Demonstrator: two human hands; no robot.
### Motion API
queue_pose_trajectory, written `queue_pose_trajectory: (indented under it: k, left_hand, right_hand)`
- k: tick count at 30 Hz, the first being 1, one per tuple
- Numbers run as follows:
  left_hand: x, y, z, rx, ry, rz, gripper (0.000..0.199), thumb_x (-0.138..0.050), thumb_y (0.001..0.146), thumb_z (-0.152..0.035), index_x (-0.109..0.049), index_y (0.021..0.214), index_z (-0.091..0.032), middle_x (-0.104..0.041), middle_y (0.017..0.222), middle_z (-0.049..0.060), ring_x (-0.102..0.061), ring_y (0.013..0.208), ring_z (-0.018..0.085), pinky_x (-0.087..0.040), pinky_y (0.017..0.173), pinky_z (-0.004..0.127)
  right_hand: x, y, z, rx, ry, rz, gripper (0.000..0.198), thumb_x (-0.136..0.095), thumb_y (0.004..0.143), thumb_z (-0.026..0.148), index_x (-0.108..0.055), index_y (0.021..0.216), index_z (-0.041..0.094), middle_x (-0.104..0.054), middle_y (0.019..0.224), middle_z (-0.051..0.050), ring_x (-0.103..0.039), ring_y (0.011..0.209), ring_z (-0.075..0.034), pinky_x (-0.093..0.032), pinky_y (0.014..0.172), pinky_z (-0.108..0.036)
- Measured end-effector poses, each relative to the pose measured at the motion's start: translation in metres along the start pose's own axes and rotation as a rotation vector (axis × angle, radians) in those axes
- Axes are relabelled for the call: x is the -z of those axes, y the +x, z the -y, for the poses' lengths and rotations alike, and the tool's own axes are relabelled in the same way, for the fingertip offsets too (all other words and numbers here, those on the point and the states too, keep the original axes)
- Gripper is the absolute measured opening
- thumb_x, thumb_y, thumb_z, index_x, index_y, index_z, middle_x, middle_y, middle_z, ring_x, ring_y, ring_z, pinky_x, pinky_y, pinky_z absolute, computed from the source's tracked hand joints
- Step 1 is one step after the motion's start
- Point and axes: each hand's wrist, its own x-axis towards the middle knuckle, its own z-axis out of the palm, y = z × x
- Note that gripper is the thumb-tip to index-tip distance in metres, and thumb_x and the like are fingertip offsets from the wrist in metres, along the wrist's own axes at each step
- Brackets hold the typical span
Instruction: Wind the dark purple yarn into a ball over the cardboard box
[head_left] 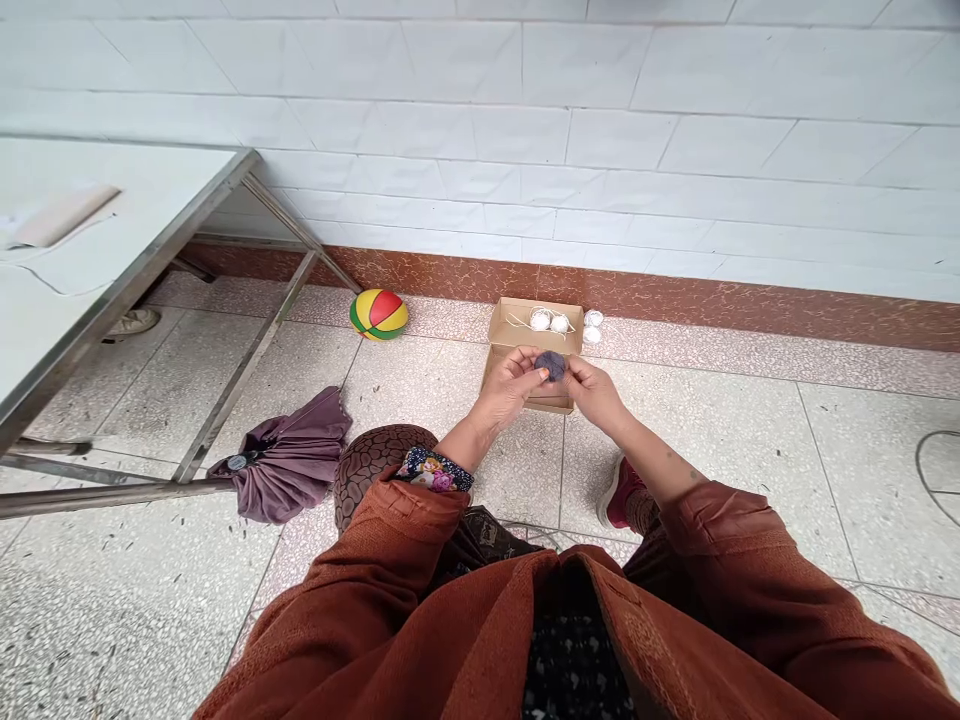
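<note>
Between my two hands is a small dark grey ball of yarn (551, 365), held above a cardboard box. My left hand (511, 385) grips it from the left, thumb in front and fingers curled behind. At its right edge, the fingers of my right hand (592, 388) are pinched together against it; whether they also hold a loose strand is too small to see. Below, the open cardboard box (551, 405) is partly hidden by my hands. Its raised lid (510, 312) holds white balls of yarn (550, 321) with loose strands. More white balls (592, 326) rest on the floor just right of it.
A red, yellow and green ball (379, 315) lies near the tiled wall (585, 140). At left stands a metal-framed table (180, 215), with a folded purple umbrella (296, 455) by its leg. A thin cable loop (934, 470) is on the floor at far right.
</note>
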Motion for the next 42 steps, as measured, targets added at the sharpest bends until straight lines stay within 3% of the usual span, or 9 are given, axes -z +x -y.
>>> queue_pose_trajectory:
  k: [6,10,13,17,21,27,33,38,42]
  left_hand:
    - [0.008,0.007,0.005,-0.049,0.203,-0.228,0.043,-0.095,0.070,-0.030,-0.066,0.099,-0.018,-0.073,0.095,0.001,-0.065,0.086,0.013,-0.052,0.086,0.030]
    - [0.003,0.002,0.003,0.042,0.249,-0.068,0.043,-0.096,0.067,-0.028,-0.068,0.098,-0.018,-0.073,0.093,0.000,-0.064,0.083,0.011,-0.051,0.084,0.029]
    - [-0.002,-0.003,0.000,0.101,0.155,0.085,0.047,-0.098,0.067,-0.034,-0.069,0.100,-0.019,-0.074,0.096,0.002,-0.066,0.086,0.014,-0.053,0.080,0.030]
    - [-0.001,-0.001,-0.002,-0.005,0.019,-0.042,0.049,-0.097,0.071,-0.042,-0.066,0.103,-0.021,-0.074,0.101,0.002,-0.068,0.090,0.015,-0.056,0.081,0.031]
    - [0.004,0.004,0.001,-0.043,0.149,-0.191,0.047,-0.097,0.069,-0.038,-0.065,0.099,-0.020,-0.073,0.093,0.000,-0.066,0.085,0.013,-0.054,0.083,0.030]
    - [0.000,-0.002,-0.001,0.069,0.203,0.025,0.046,-0.097,0.070,-0.039,-0.067,0.098,-0.019,-0.074,0.096,0.002,-0.066,0.085,0.014,-0.053,0.081,0.030]
    - [0.003,-0.005,0.002,0.128,0.116,0.145,0.050,-0.098,0.070,-0.045,-0.068,0.101,-0.019,-0.072,0.098,0.003,-0.066,0.088,0.015,-0.054,0.077,0.029]
    - [-0.001,-0.007,-0.003,0.105,0.007,0.122,0.055,-0.096,0.073,-0.043,-0.071,0.116,-0.021,-0.073,0.114,0.006,-0.068,0.098,0.016,-0.056,0.080,0.029]
    - [0.000,-0.003,-0.005,0.041,-0.014,-0.045,0.051,-0.094,0.071,-0.037,-0.073,0.115,-0.020,-0.075,0.118,0.007,-0.069,0.101,0.017,-0.056,0.086,0.031]
  right_hand:
    - [0.001,-0.007,0.020,0.161,0.005,0.127,0.026,-0.065,0.101,0.046,-0.071,0.087,0.025,-0.071,0.086,-0.003,-0.063,0.080,-0.020,-0.050,0.078,-0.034]
    - [0.017,0.003,0.017,0.089,0.002,-0.114,0.026,-0.065,0.100,0.047,-0.069,0.087,0.025,-0.068,0.083,-0.002,-0.059,0.077,-0.020,-0.049,0.076,-0.034]
    - [0.015,0.006,0.007,0.019,-0.056,-0.159,0.025,-0.064,0.098,0.042,-0.065,0.082,0.024,-0.065,0.079,-0.002,-0.058,0.074,-0.020,-0.048,0.074,-0.034]
    - [-0.002,-0.005,0.006,0.017,-0.086,0.010,0.020,-0.061,0.099,0.038,-0.066,0.085,0.024,-0.070,0.082,-0.003,-0.063,0.077,-0.021,-0.050,0.074,-0.033]
    - [-0.004,-0.012,0.018,0.133,-0.036,0.137,0.020,-0.063,0.102,0.042,-0.072,0.093,0.025,-0.075,0.092,-0.005,-0.067,0.084,-0.022,-0.053,0.082,-0.036]
    - [0.013,0.002,0.016,0.066,-0.045,-0.114,0.033,-0.063,0.102,0.056,-0.069,0.087,0.026,-0.071,0.087,-0.005,-0.064,0.084,-0.024,-0.052,0.082,-0.038]
    - [0.009,0.002,0.006,-0.023,-0.025,-0.075,0.039,-0.058,0.102,0.059,-0.061,0.082,0.025,-0.064,0.077,-0.001,-0.058,0.074,-0.020,-0.048,0.074,-0.035]
    - [0.005,0.000,0.005,-0.003,-0.082,-0.052,0.031,-0.058,0.101,0.051,-0.063,0.085,0.025,-0.067,0.081,-0.003,-0.059,0.077,-0.021,-0.048,0.075,-0.033]
    - [-0.001,-0.007,0.009,0.022,-0.108,0.065,0.026,-0.059,0.101,0.047,-0.064,0.089,0.025,-0.069,0.083,-0.003,-0.060,0.075,-0.021,-0.047,0.072,-0.032]
